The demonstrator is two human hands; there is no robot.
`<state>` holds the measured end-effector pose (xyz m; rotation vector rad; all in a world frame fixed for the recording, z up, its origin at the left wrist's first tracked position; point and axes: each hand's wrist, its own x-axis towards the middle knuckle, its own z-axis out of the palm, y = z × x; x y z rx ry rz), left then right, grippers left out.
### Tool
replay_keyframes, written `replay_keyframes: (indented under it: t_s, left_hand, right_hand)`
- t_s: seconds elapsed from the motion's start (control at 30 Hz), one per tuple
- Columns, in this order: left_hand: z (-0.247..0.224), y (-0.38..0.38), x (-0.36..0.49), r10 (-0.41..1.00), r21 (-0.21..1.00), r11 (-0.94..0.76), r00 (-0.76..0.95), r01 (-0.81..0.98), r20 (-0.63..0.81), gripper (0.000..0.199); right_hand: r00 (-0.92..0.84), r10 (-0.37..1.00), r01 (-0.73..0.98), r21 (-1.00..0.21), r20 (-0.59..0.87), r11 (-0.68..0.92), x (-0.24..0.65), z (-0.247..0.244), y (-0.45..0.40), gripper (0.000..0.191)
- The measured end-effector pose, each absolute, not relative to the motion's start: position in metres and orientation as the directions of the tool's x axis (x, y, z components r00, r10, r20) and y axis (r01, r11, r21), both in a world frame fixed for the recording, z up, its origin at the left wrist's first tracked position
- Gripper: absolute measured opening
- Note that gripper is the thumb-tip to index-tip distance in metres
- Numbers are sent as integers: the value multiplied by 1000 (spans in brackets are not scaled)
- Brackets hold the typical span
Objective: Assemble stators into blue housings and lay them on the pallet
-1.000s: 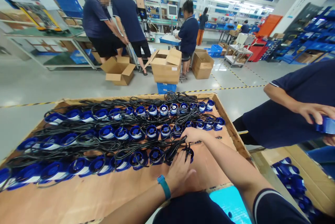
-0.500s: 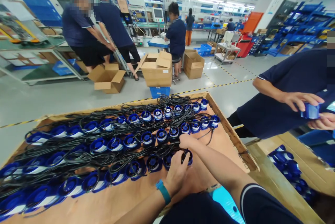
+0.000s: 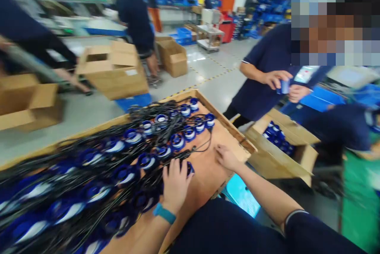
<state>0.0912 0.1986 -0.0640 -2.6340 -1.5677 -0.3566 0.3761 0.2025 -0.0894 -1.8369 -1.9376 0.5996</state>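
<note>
Rows of round blue fan-like units [image 3: 177,142] with white labels lie on a wooden tray [image 3: 204,163], bundled black cables [image 3: 166,133] running between the rows. My left hand [image 3: 175,184], with a teal band at the wrist, is at the right end of the nearest row. Its fingers are spread over the cables and touch or nearly touch the end blue unit [image 3: 190,169], which they partly cover. To the right, my right hand [image 3: 227,157] hovers over bare board, fingers loosely bent and apart, with nothing visible in it. Motion blurs the near rows.
Beyond the tray's right rim [image 3: 228,121], a co-worker [image 3: 261,76] holds a small blue part [image 3: 283,86]. Near them, an open carton [image 3: 267,163] contains more blue parts. Cardboard boxes [image 3: 113,76] stand on the floor behind the tray, near other people.
The view has swung right. My right hand has drawn back from the cables to the bare board at the right. My left hand has spread its fingers at the row's end.
</note>
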Motion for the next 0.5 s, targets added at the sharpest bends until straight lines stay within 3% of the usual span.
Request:
replay_keyframes:
  t_s: [0.13,0.23,0.37,0.4,0.47,0.5]
  left_hand:
    - [-79,206,104,845,153,-499,440,853,303,50]
    - [-85,208,105,845,196,-507,439,839,304,52]
    - [-82,207,101,852,177,-505,457,844,255,50]
    - [-79,207,101,854,167,-504,459,847,246,50]
    - [-73,205,104,854,154,-506,467,849,231,49]
    - [-68,203,106,852,153,-510,472,847,226,49]
  right_hand:
    - [265,962,826,-501,-62,-259,409,-120,126,38]
    - [549,826,738,-388,-129,-552,424,-115,39,32]
    - [824,525,495,-180,-211,-850,454,-106,-97,37]
    - [888,393,385,-84,-239,-919,461,-110,-131,36]
    - [955,67,139,238,-287,-961,464,-122,-195,30]
    - [960,-11,74,294,-280,-953,459,-129,-224,28]
